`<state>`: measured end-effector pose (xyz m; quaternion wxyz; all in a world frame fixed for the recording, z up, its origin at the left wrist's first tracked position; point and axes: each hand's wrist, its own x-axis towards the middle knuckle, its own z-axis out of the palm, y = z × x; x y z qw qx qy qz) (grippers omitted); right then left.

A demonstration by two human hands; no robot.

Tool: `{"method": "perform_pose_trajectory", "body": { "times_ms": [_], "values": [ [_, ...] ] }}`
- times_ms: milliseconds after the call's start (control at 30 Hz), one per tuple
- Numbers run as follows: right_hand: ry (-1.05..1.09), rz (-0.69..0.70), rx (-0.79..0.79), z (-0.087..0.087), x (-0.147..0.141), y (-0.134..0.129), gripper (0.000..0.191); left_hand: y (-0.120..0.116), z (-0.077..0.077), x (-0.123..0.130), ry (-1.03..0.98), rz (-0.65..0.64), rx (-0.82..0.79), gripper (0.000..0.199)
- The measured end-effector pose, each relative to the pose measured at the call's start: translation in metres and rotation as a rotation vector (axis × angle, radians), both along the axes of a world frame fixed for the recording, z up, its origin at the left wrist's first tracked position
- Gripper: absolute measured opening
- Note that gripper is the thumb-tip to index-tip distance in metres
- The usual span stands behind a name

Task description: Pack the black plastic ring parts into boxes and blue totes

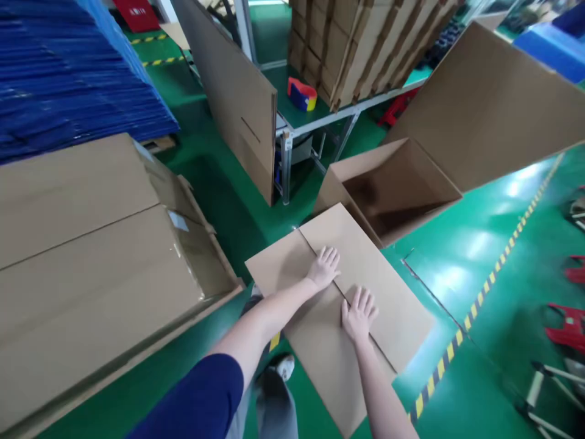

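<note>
In the head view a cardboard box (315,341) stands in front of me, its two top flaps folded in so that their edges meet along a seam. My left hand (325,267) lies flat across the seam, fingers spread. Nearer to me, my right hand (359,312) presses on the same top with its fingers apart, also over the seam. Neither hand holds anything. Touching or close behind this box is a second cardboard box (340,177), open at the top, with a large flap (493,103) raised to the right.
Large closed cartons (91,256) rest on a pallet at left, before a stack of blue sheets (68,67). Flat cardboard (233,97) leans against a metal-framed table (329,124) bearing a tape roll (301,94) and cardboard stacks (365,42). Striped floor tape (489,286) runs right.
</note>
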<state>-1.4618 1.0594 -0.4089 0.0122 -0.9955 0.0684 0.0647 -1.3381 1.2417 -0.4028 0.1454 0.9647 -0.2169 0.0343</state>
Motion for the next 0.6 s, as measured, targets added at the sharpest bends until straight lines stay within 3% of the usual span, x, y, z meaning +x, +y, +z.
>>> {"method": "perform_pose_trajectory", "body": {
  "times_ms": [67,133,200,233,300,400,500,533,600],
  "values": [
    [-0.012,-0.03,-0.032,-0.006,0.001,0.009,0.079,0.006,-0.001,0.021,0.023,-0.061,0.035,0.069],
    [-0.023,-0.013,-0.041,0.001,0.009,0.009,0.081,0.012,-0.005,0.026,0.046,-0.111,0.025,0.072],
    [-0.049,0.082,0.009,0.029,0.046,0.013,0.072,0.015,-0.008,0.02,0.055,-0.14,-0.015,0.071],
    [-0.072,0.169,0.06,0.05,0.082,0.021,0.064,0.016,-0.009,0.016,0.053,-0.152,-0.041,0.07],
    [-0.209,0.368,0.177,0.1,0.187,0.059,0.051,0.016,-0.009,0.007,0.035,-0.178,-0.09,0.069],
    [-0.43,0.624,0.265,0.162,0.392,0.162,0.046,0.013,-0.006,-0.003,-0.065,-0.181,-0.12,0.068],
    [-0.529,0.673,0.297,0.189,0.566,0.273,0.051,0.008,-0.006,-0.009,-0.199,-0.1,-0.072,0.065],
    [-0.529,0.652,0.324,0.192,0.606,0.302,0.051,0.006,-0.007,-0.011,-0.227,-0.082,-0.055,0.063],
    [-0.494,0.58,0.411,0.194,0.656,0.344,0.048,0.002,-0.009,-0.014,-0.242,-0.086,-0.046,0.06]
  ]
}}
